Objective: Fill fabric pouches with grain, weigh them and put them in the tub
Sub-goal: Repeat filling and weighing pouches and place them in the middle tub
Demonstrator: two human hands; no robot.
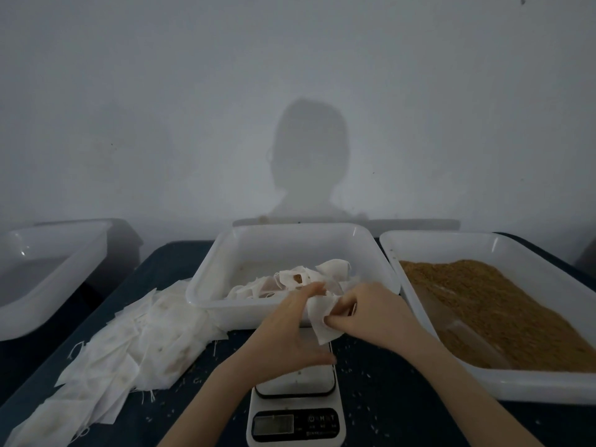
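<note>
Left hand (292,327): above the scale, fingers (309,290) curled up onto the near left edge of a white fabric pouch (322,317), gripping it; thumb stretched toward the scale platform.

Right hand (361,312): level with the left, fingers curled, pinching the right side of the same pouch. The pouch hangs between both hands, just over the near rim of the middle tub and the far end of the scale. Whether it holds grain cannot be told.

Scale (296,411): white digital kitchen scale, at the centre near edge of the tabletop (387,398), display facing the person; reading not legible. Platform partly hidden by the left hand.

Middle tub (206,285): white plastic, directly behind the scale. Holds a loose heap of pouches (290,279) toward its near right part; one shows a brown patch.

Right tub (483,379): white plastic, just beside the middle tub. Filled with brown grain (483,301), banked higher at the far end.

Flat pouches (129,350): white, with drawstrings, spread in an overlapping pile on the tabletop left of the scale, reaching to the middle tub.

Left tub (64,285): translucent white, well apart at the left, off the dark tabletop.

Scattered grains (358,375): dotted on the dark tabletop around the scale.
</note>
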